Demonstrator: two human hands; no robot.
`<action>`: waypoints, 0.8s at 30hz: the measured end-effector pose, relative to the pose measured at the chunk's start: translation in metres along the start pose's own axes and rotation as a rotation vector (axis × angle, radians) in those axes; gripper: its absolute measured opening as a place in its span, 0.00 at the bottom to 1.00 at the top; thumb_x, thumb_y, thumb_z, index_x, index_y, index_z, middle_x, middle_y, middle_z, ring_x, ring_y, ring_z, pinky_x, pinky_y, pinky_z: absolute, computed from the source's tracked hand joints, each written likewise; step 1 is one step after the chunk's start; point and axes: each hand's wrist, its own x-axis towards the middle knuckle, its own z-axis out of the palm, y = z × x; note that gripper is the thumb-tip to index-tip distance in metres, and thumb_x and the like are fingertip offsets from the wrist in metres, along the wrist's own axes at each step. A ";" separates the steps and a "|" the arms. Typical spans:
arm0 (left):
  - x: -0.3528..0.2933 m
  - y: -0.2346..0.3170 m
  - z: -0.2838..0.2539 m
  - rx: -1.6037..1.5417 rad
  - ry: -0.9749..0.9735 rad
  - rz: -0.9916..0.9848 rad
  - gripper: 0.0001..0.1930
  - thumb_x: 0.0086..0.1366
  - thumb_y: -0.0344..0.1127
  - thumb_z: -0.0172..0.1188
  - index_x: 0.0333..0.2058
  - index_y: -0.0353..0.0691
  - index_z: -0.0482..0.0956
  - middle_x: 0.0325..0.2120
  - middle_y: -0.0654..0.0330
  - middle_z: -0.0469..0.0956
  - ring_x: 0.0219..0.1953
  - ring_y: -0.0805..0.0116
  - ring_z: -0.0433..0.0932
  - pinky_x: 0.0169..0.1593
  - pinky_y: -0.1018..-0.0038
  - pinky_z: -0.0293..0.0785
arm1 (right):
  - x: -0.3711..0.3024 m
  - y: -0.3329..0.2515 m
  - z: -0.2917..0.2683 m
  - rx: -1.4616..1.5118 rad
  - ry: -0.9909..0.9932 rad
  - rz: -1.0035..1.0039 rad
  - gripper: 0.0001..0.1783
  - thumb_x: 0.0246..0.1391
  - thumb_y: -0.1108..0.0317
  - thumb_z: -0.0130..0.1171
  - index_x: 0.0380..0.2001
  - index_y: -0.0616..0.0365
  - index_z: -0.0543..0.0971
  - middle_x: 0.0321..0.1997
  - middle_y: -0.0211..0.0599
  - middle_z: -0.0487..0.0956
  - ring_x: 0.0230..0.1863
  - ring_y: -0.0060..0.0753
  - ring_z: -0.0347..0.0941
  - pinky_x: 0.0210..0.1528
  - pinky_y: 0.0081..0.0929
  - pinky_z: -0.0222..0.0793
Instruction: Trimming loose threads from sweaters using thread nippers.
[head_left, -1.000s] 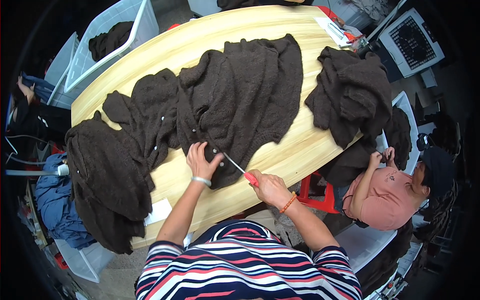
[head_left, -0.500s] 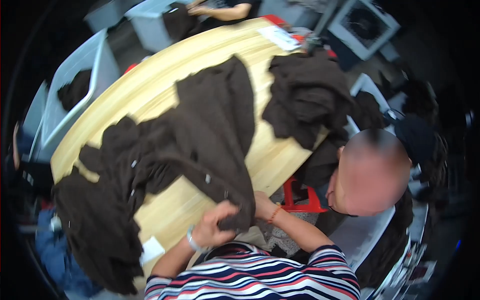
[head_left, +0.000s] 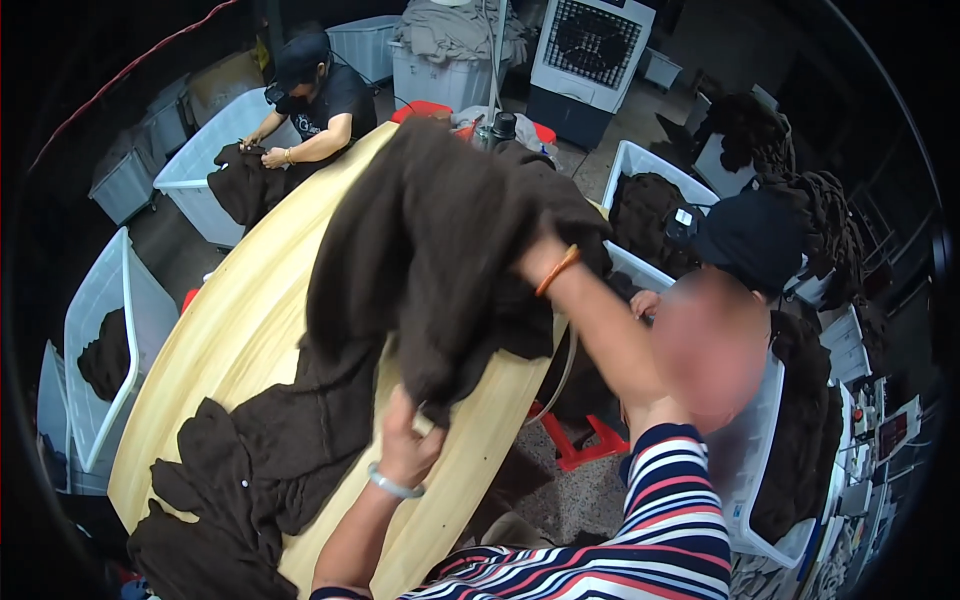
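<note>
A dark brown knit garment [head_left: 400, 260] hangs lifted in folds over the far half of the table, slightly blurred. Low down, my left hand [head_left: 408, 445], with a pale bangle at the wrist, is closed on its near edge. My right hand [head_left: 538, 256], wearing an orange bracelet, reaches into the raised cloth from the right; its fingers are partly buried there, gripping the fabric. More dark brown cloth [head_left: 290, 440] lies crumpled on the near left of the table and runs toward the lifted part. Whether it is one piece or several I cannot tell.
The pale wooden table [head_left: 235, 330] has white bins [head_left: 128, 330] along its left. Close on my right sits a co-worker in a dark cap [head_left: 745, 235]; another person [head_left: 320, 115] handles brown cloth at the far left. A red stool [head_left: 580, 440] stands by the right edge.
Both hands have moved away from my body, the right one up and farther out, raising the garment over the far side of the table. The view has shifted too.
</note>
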 end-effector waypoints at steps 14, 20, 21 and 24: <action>-0.068 -0.080 0.036 0.098 -0.450 -0.284 0.19 0.56 0.32 0.65 0.48 0.41 0.76 0.39 0.51 0.76 0.45 0.51 0.74 0.49 0.63 0.71 | -0.059 0.091 0.101 0.780 -0.455 1.036 0.28 0.52 0.62 0.56 0.57 0.61 0.71 0.48 0.58 0.79 0.52 0.57 0.75 0.54 0.40 0.69; -0.133 -0.131 -0.057 0.887 0.064 -0.374 0.35 0.44 0.33 0.71 0.55 0.45 0.70 0.55 0.47 0.65 0.58 0.44 0.63 0.57 0.52 0.60 | -0.165 -0.006 0.080 0.607 -0.184 0.671 0.29 0.60 0.67 0.54 0.62 0.64 0.63 0.57 0.59 0.73 0.59 0.57 0.69 0.57 0.40 0.66; -0.146 -0.136 -0.075 1.006 0.109 -0.440 0.37 0.44 0.35 0.72 0.57 0.46 0.69 0.56 0.47 0.64 0.59 0.45 0.62 0.58 0.52 0.59 | -0.164 -0.032 0.069 0.599 -0.267 0.671 0.28 0.60 0.68 0.54 0.62 0.62 0.63 0.56 0.60 0.73 0.57 0.60 0.69 0.56 0.43 0.67; -0.202 -0.167 -0.091 1.109 0.184 -0.594 0.41 0.44 0.38 0.72 0.60 0.50 0.67 0.59 0.47 0.63 0.61 0.46 0.61 0.57 0.51 0.58 | -0.169 -0.091 0.059 0.672 -0.518 0.659 0.29 0.58 0.69 0.54 0.63 0.58 0.63 0.51 0.60 0.76 0.51 0.62 0.73 0.50 0.47 0.69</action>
